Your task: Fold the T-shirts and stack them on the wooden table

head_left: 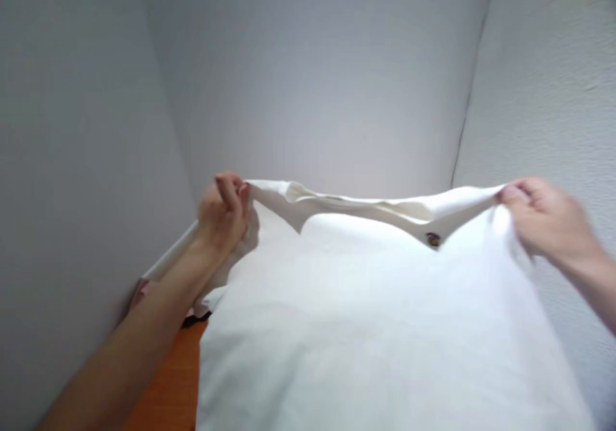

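Observation:
A white shirt (366, 328) hangs stretched between my two hands and fills the lower middle of the head view. My left hand (224, 211) pinches its upper left corner, fingers curled closed. At the upper right corner, my right hand (548, 216) grips the fabric between thumb and fingers. The top edge sags a little between them, with loose folds along it. A small dark and yellow mark (433, 240) shows near the right of that edge. The shirt's bottom runs out of view.
Behind the shirt, partly covered by it, lies an orange-brown wooden surface (168, 380). Pinkish cloth (140, 293) and a dark item (196, 319) sit at its far left, mostly hidden by my forearm. Pale walls (327, 84) stand close ahead and on both sides.

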